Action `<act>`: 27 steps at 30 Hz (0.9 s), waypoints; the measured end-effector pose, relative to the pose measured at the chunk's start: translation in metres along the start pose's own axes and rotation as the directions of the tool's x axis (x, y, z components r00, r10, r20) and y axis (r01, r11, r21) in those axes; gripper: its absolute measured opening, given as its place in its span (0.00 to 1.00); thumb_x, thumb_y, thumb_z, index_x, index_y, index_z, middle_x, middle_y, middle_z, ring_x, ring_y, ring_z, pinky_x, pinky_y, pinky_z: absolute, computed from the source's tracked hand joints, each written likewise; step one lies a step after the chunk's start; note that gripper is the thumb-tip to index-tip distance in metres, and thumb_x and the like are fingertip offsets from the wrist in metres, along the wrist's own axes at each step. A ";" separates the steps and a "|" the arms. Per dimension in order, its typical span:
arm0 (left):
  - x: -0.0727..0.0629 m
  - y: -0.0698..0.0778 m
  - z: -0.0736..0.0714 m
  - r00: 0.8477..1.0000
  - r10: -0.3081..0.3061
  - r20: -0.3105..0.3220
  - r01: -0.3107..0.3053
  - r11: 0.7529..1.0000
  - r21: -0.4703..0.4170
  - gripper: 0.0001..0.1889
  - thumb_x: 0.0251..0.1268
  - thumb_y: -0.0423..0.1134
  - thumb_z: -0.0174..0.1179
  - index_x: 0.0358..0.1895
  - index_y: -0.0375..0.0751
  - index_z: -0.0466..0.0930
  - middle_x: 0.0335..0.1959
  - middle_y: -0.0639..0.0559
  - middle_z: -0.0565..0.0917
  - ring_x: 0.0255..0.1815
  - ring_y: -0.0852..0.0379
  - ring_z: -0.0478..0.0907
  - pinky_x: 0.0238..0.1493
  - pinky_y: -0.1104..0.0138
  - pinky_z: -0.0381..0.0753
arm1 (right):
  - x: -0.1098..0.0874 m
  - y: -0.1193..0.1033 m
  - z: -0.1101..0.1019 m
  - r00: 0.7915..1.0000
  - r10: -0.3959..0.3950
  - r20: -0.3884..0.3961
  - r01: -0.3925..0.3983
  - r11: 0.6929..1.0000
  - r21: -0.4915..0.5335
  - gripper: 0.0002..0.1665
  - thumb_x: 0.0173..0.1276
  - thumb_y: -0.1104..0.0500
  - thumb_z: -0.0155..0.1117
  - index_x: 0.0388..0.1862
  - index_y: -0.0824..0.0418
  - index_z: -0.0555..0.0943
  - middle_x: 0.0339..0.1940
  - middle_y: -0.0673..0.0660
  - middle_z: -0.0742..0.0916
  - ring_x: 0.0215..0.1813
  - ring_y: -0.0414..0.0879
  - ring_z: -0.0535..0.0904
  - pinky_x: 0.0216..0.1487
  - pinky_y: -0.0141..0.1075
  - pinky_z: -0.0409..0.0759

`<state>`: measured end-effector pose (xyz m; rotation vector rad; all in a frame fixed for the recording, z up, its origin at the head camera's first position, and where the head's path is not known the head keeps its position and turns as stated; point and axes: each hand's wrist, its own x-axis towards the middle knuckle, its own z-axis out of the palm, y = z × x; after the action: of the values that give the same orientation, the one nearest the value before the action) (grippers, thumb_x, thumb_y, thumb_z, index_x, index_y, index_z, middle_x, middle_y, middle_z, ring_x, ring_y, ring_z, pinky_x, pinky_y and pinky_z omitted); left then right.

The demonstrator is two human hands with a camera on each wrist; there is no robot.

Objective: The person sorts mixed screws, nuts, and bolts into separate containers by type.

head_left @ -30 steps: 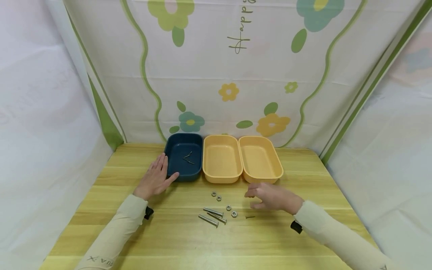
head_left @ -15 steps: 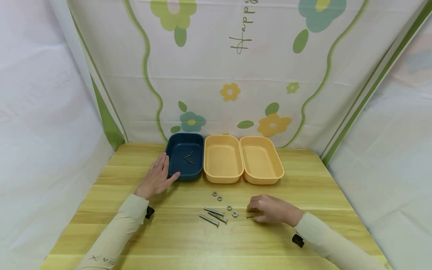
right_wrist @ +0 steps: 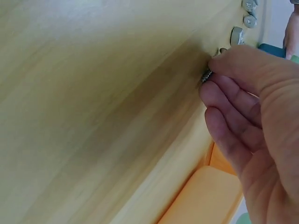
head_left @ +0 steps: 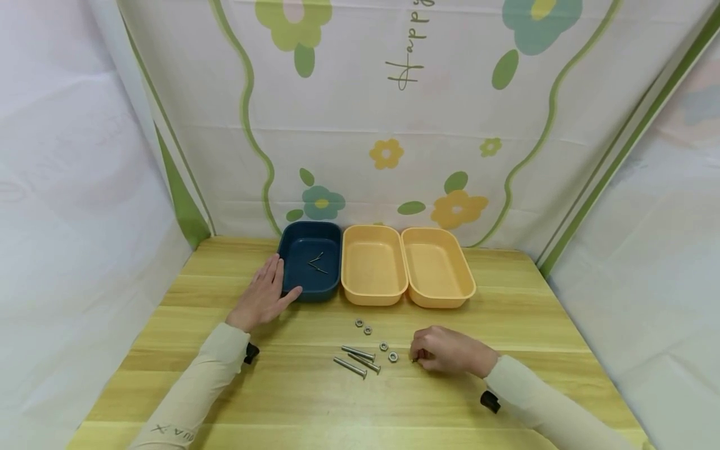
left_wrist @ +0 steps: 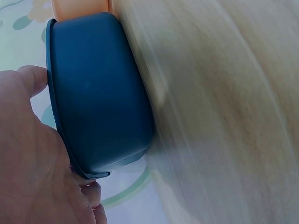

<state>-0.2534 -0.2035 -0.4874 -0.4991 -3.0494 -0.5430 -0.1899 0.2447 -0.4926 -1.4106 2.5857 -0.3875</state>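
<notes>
My left hand (head_left: pixel 260 299) lies at the near left corner of the dark blue tray (head_left: pixel 310 292), its extended fingers and thumb touching the rim. A few thin screws (head_left: pixel 317 267) lie inside that tray. In the right wrist view, my right hand (right_wrist: pixel 254 100) pinches a small threaded screw (right_wrist: pixel 207 75) between thumb and index finger, down at the tabletop. Part of the screw is hidden by the fingertips. Left of this hand in the head view are several hex nuts (head_left: pixel 393 357) and three long bolts (head_left: pixel 350 367).
Two yellow trays, a middle one (head_left: pixel 374 300) and a right one (head_left: pixel 441 301), stand side by side with the blue tray along the back of the wooden table (head_left: pixel 315 412). Behind them hangs a flower-printed cloth (head_left: pixel 337 125), with white cloth on both sides.
My right hand has come down from in front of the right yellow tray to the small screw on the table and now pinches it. The left hand has stayed at the blue tray.
</notes>
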 end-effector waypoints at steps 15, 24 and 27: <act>0.001 0.001 -0.001 1.000 -0.012 0.001 0.012 1.000 0.009 0.50 0.83 0.63 0.46 0.83 0.21 0.41 0.87 0.27 0.41 0.88 0.29 0.40 0.86 0.37 0.44 | 0.031 0.002 -0.030 0.988 -0.036 -0.148 0.023 0.996 -0.084 0.08 0.55 0.66 0.68 0.28 0.53 0.80 0.26 0.45 0.80 0.30 0.29 0.67 0.29 0.21 0.66; 0.000 0.001 -0.002 1.000 -0.011 0.008 0.011 1.000 0.007 0.50 0.83 0.63 0.45 0.83 0.21 0.41 0.87 0.27 0.41 0.88 0.30 0.39 0.86 0.37 0.43 | 0.053 0.001 -0.048 0.978 -0.112 -0.176 0.085 0.985 -0.152 0.11 0.57 0.67 0.69 0.27 0.52 0.78 0.25 0.44 0.78 0.29 0.30 0.66 0.29 0.21 0.65; 0.000 0.002 -0.002 1.000 -0.008 0.006 0.008 1.000 0.008 0.50 0.83 0.63 0.45 0.83 0.21 0.41 0.87 0.27 0.41 0.88 0.29 0.39 0.86 0.37 0.44 | 0.061 0.000 -0.051 0.978 -0.115 -0.172 0.087 0.983 -0.163 0.10 0.56 0.67 0.68 0.28 0.52 0.79 0.26 0.44 0.79 0.30 0.30 0.67 0.30 0.21 0.67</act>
<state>-0.2531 -0.2025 -0.4851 -0.4896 -3.0594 -0.5297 -0.2362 0.2008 -0.4455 -1.6351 2.7470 -0.3508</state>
